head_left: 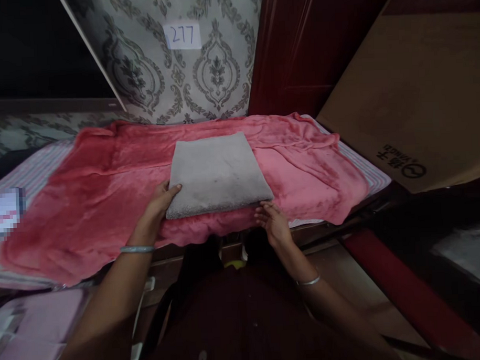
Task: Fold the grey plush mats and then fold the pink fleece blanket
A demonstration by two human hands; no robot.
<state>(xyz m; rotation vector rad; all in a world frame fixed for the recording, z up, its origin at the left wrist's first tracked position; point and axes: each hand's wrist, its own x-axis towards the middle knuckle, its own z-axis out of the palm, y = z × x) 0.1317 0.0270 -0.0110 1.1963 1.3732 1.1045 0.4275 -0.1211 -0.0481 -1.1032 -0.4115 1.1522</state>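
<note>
A folded grey towel (220,173) lies flat as a neat, thick rectangle on a pink plush blanket (106,184). At its left edge, my left hand (159,204) grips the near corner, thumb on top and the other fingers along the side, partly hidden. My right hand (273,222) is by the near right corner, its fingers apart and slightly bent, with the fingertips at the towel's lower edge. Whether they press on the cloth is hard to tell.
The blanket covers a table with a striped cloth (367,167). A large cardboard box (414,100) leans at the right. Behind are a patterned wall (216,70) with a "277" paper (183,36) and a dark screen (38,50). A pink seat (44,323) stands lower left.
</note>
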